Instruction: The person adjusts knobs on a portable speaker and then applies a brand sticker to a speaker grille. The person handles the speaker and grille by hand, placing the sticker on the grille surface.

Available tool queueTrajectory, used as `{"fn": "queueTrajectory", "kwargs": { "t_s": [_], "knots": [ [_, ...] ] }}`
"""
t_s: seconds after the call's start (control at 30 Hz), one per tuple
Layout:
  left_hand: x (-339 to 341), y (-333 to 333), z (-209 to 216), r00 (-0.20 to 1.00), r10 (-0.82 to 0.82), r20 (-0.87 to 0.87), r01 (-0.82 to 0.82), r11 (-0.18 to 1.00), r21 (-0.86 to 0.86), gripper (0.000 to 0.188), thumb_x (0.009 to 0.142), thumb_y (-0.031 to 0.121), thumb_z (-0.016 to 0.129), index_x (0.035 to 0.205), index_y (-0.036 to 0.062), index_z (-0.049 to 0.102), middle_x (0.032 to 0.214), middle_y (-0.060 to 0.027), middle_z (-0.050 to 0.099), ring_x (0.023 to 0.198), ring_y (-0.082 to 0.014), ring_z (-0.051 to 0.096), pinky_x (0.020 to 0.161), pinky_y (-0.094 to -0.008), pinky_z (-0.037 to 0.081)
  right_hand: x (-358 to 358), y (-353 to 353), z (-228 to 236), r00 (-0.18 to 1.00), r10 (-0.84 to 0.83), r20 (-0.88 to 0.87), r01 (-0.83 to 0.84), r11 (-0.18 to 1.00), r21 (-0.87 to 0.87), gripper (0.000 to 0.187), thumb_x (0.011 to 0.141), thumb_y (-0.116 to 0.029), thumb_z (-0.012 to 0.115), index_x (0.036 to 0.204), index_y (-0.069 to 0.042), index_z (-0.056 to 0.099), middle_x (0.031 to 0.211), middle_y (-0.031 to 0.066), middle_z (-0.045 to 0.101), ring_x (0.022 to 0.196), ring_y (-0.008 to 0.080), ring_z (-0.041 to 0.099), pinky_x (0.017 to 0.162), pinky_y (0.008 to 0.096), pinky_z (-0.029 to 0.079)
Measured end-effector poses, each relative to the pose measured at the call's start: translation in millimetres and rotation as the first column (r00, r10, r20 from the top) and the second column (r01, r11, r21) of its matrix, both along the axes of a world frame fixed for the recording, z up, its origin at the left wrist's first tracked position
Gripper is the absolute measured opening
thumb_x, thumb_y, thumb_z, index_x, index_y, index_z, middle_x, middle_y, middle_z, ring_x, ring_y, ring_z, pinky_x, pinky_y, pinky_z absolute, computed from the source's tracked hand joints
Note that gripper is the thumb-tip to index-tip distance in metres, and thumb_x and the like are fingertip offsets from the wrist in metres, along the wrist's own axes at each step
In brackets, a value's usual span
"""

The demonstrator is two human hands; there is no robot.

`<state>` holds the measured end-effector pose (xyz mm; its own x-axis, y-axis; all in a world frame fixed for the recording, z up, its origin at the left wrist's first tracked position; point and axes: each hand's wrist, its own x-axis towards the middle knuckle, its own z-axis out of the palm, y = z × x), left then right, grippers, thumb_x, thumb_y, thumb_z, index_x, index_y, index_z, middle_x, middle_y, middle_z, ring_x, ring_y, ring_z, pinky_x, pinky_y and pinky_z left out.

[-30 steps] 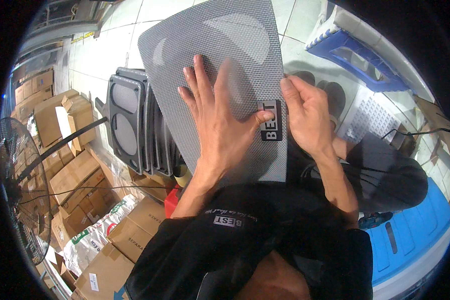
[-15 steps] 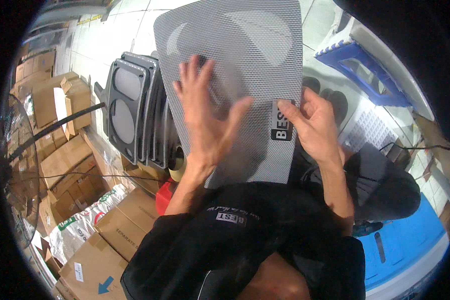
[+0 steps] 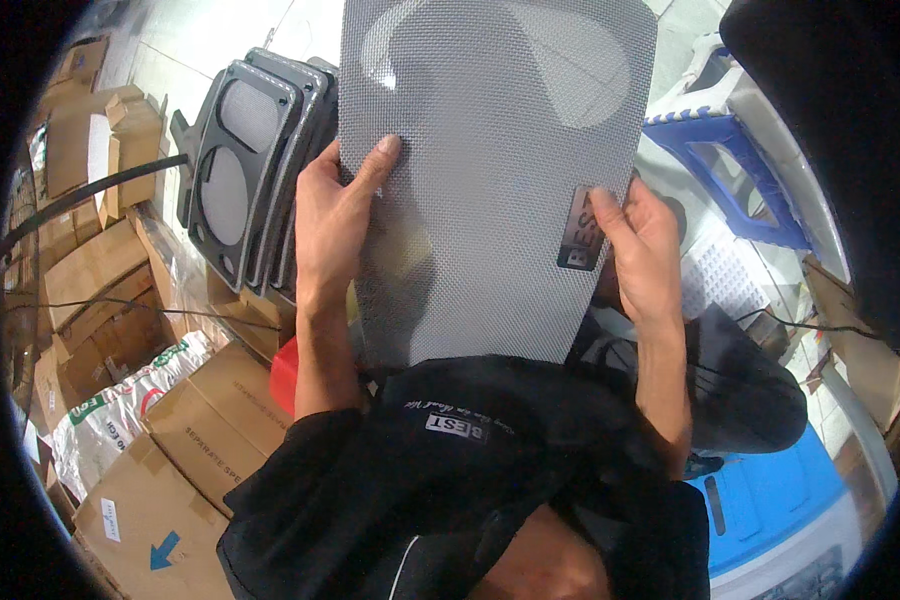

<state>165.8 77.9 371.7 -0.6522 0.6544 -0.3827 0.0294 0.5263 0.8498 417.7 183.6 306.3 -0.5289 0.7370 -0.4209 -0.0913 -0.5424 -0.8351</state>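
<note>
"So, in the head view, where's the grey mesh panel [image 3: 490, 250]?"
"In front of the person's chest, its near edge at the black shirt [image 3: 370, 490]."
"And the hands?"
"Both hold it: the left hand [image 3: 332, 225] grips the left edge, thumb on top; the right hand [image 3: 648, 245] grips the right, thumb on the dark badge [image 3: 576, 240]."
"Around it?"
"Stacked black-framed grilles [image 3: 225, 195] on the left, a blue-and-white stool [image 3: 728, 150] on the right."
</note>
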Motion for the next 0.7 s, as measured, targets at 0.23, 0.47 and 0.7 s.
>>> {"fn": "queueTrajectory", "kwargs": {
  "t_s": [0.23,0.47,0.7],
  "knots": [
    [3.6,-5.3,38.0,0.982,-0.070,0.175,0.038,0.984,0.175,0.037,0.095,0.013,0.071,0.124,-0.0090,0.064,0.109,-0.0109,0.073,0.095,-0.0148,0.068,0.090,-0.0285,0.052,4.2,9.7,-32.1,0.991,-0.060,-0.123,0.033,0.976,-0.213,0.033,0.110,-0.023,0.051,0.128,0.004,0.057,0.122,0.0108,0.067,0.109,0.0171,0.065,0.098,0.0340,0.051],
    [28.5,11.5,57.5,0.976,-0.120,0.183,0.040,0.921,0.387,0.043,0.088,0.014,0.078,0.122,-0.0089,0.068,0.108,-0.0142,0.075,0.095,-0.0188,0.071,0.088,-0.0312,0.055,-3.0,15.9,-41.4,0.983,-0.142,-0.114,0.097,0.939,-0.331,0.042,0.111,-0.029,0.048,0.136,0.005,0.055,0.133,0.0132,0.065,0.118,0.0236,0.063,0.104,0.0387,0.047],
    [49.4,30.4,64.2,0.990,-0.094,0.104,0.052,0.934,0.354,0.047,0.085,0.016,0.069,0.122,-0.0126,0.064,0.107,-0.0158,0.073,0.087,-0.0190,0.071,0.085,-0.0285,0.055,-0.1,24.2,-52.0,0.980,-0.164,-0.112,0.120,0.939,-0.322,0.045,0.109,-0.031,0.049,0.135,0.005,0.055,0.134,0.0144,0.063,0.123,0.0285,0.058,0.109,0.0436,0.042]
  ]
}}
